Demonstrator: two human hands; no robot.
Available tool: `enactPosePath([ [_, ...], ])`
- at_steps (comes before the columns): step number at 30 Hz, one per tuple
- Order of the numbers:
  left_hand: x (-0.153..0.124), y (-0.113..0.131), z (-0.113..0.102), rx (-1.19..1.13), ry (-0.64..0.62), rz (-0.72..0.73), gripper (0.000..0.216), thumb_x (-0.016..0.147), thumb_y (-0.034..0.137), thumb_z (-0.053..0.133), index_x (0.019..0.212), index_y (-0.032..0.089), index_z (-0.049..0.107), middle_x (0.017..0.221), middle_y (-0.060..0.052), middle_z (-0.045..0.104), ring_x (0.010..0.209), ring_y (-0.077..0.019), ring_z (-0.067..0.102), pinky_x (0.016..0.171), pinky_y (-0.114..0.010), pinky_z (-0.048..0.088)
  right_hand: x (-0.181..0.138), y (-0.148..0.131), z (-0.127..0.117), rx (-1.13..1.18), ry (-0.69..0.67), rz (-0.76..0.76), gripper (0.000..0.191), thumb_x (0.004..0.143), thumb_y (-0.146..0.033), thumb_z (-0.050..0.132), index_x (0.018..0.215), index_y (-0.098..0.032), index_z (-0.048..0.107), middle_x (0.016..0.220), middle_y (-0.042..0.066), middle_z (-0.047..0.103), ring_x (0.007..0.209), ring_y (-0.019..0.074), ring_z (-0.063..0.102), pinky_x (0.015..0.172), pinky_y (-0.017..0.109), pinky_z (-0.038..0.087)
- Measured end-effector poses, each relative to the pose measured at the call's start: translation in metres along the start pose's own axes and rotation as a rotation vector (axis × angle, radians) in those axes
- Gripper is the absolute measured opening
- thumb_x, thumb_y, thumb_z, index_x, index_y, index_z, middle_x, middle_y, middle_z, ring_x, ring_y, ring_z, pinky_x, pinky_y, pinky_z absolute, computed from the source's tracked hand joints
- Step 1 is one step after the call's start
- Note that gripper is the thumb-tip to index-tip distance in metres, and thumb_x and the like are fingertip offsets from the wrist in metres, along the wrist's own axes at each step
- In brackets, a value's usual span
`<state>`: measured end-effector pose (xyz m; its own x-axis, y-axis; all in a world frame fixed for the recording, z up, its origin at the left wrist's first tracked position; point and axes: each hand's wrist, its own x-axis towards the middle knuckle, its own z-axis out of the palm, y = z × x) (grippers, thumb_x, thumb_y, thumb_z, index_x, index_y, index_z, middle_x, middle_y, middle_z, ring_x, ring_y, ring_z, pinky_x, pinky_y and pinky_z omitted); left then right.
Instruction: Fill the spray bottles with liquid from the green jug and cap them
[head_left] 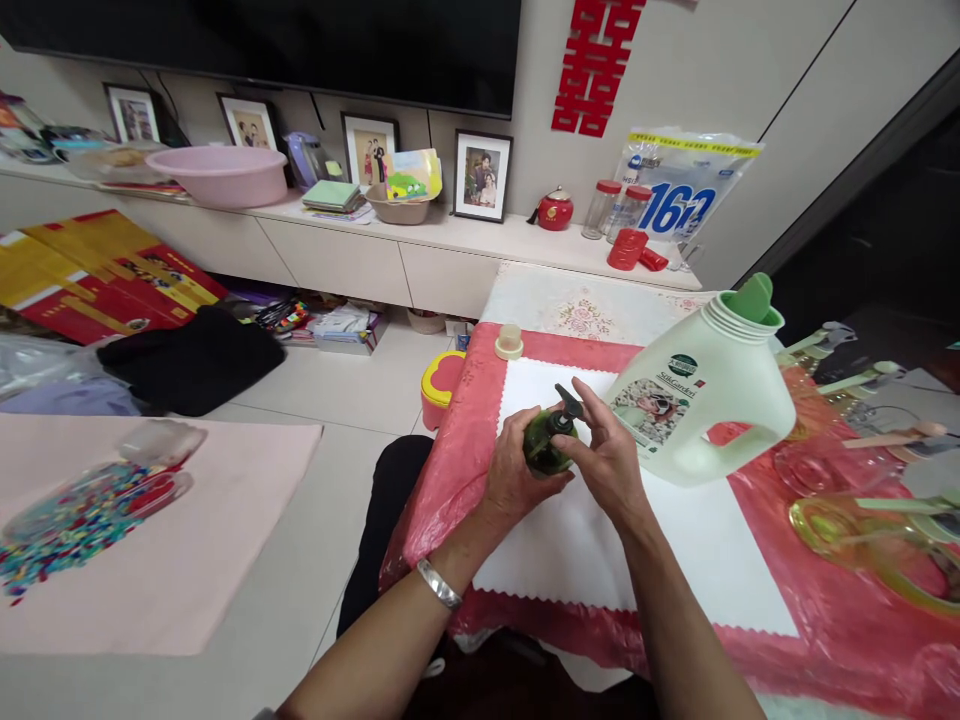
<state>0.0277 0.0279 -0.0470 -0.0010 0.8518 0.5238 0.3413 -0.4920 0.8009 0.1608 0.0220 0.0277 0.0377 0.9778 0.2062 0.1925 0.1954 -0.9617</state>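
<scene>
Over the white mat (555,555), half-curled hands (514,465) (611,465) hold a green bottle (546,452).

Table (431,520): red cover (459,450) over floral cloth (637,315). White mat (555,560) lies on it; pale-green jug (697,385) at mat's right side. Small cap (509,343) at cover's far-left corner; transparent pump bottles (825,510) along right.

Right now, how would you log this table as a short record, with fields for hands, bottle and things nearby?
Left hand: wrapped around the green bottle
Right hand: thumb and fingers at the black pump
Bottle: held over the white mat
Jug: right of the bottle, green piece in its mouth
Cap: on the red cloth, beyond the bottle
</scene>
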Motion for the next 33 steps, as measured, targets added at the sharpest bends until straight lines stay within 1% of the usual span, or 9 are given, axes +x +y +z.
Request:
enactPosePath([
  [4, 0.001, 0.000, 0.000, -0.017, -0.008, 0.005, 0.089, 0.062, 0.029, 0.087, 0.138, 0.023, 0.043, 0.130, -0.012, 0.062, 0.119, -0.0330, 0.063, 0.099, -0.053, 0.056, 0.000, 0.003, -0.002, -0.010, -0.058, -0.046, 0.071, 0.082, -0.037, 0.072, 0.147, -0.024, 0.048, 0.143, 0.010, 0.055, 0.133, 0.0259, 0.053, 0.117, 0.049, 0.039],
  [11, 0.001, 0.003, -0.004, -0.021, -0.018, 0.012, 0.084, 0.066, 0.032, 0.085, 0.138, 0.022, 0.043, 0.131, -0.013, 0.060, 0.121, -0.0332, 0.062, 0.100, -0.052, 0.055, -0.002, -0.012, 0.013, -0.237, 0.170, 0.000, 0.083, 0.071, -0.039, 0.076, 0.147, -0.016, 0.050, 0.124, 0.011, 0.064, 0.115, 0.0283, 0.061, 0.107, 0.051, 0.046],
  [14, 0.000, 0.000, -0.001, -0.024, -0.012, 0.010, 0.089, 0.061, 0.030, 0.088, 0.138, 0.023, 0.043, 0.130, -0.012, 0.060, 0.119, -0.0324, 0.063, 0.098, -0.052, 0.056, -0.002, -0.010, 0.005, -0.201, 0.105, 0.005, 0.080, 0.073, -0.035, 0.074, 0.148, -0.018, 0.050, 0.127, 0.010, 0.064, 0.120, 0.0285, 0.060, 0.110, 0.051, 0.043],
  [18, -0.001, -0.003, 0.003, -0.052, 0.019, 0.007, 0.095, 0.056, 0.026, 0.090, 0.138, 0.025, 0.042, 0.130, -0.011, 0.061, 0.118, -0.0321, 0.063, 0.098, -0.052, 0.056, -0.001, -0.005, -0.006, -0.037, -0.067, -0.012, 0.073, 0.081, -0.036, 0.069, 0.149, -0.023, 0.047, 0.139, 0.009, 0.058, 0.131, 0.0258, 0.054, 0.116, 0.049, 0.039],
  [20, 0.000, -0.002, 0.003, -0.051, 0.016, 0.011, 0.092, 0.058, 0.026, 0.089, 0.138, 0.024, 0.043, 0.130, -0.011, 0.061, 0.118, -0.0323, 0.063, 0.099, -0.052, 0.056, -0.001, -0.006, -0.004, -0.059, -0.084, -0.041, 0.074, 0.082, -0.037, 0.069, 0.151, -0.023, 0.044, 0.139, 0.009, 0.058, 0.131, 0.0247, 0.053, 0.116, 0.049, 0.039],
  [24, 0.002, 0.001, -0.001, -0.027, 0.006, 0.041, 0.085, 0.064, 0.030, 0.086, 0.137, 0.023, 0.043, 0.128, -0.012, 0.062, 0.118, -0.0327, 0.064, 0.098, -0.052, 0.057, -0.001, -0.012, 0.009, -0.290, 0.103, -0.052, 0.085, 0.071, -0.039, 0.077, 0.149, -0.020, 0.048, 0.127, 0.010, 0.061, 0.118, 0.0267, 0.058, 0.108, 0.050, 0.046],
  [26, 0.001, 0.001, -0.003, -0.034, -0.003, 0.042, 0.086, 0.064, 0.030, 0.086, 0.138, 0.023, 0.042, 0.129, -0.013, 0.061, 0.119, -0.0331, 0.064, 0.098, -0.053, 0.056, -0.001, -0.014, 0.012, -0.322, 0.157, -0.039, 0.083, 0.071, -0.039, 0.075, 0.148, -0.018, 0.050, 0.122, 0.010, 0.064, 0.112, 0.0264, 0.061, 0.105, 0.049, 0.049],
  [28, 0.001, 0.000, -0.002, -0.050, -0.003, 0.032, 0.089, 0.062, 0.029, 0.087, 0.138, 0.023, 0.042, 0.130, -0.013, 0.061, 0.119, -0.0333, 0.063, 0.099, -0.053, 0.056, -0.001, -0.015, 0.008, -0.295, 0.133, -0.030, 0.079, 0.074, -0.037, 0.073, 0.147, -0.019, 0.050, 0.123, 0.009, 0.065, 0.114, 0.0259, 0.061, 0.106, 0.048, 0.048],
  [33, 0.001, -0.001, 0.001, -0.068, -0.015, -0.005, 0.096, 0.055, 0.025, 0.090, 0.138, 0.025, 0.043, 0.130, -0.011, 0.061, 0.119, -0.0328, 0.063, 0.101, -0.054, 0.055, 0.001, -0.013, -0.006, -0.100, -0.087, -0.037, 0.073, 0.083, -0.037, 0.068, 0.150, -0.024, 0.045, 0.140, 0.009, 0.058, 0.131, 0.0246, 0.054, 0.114, 0.046, 0.042],
])
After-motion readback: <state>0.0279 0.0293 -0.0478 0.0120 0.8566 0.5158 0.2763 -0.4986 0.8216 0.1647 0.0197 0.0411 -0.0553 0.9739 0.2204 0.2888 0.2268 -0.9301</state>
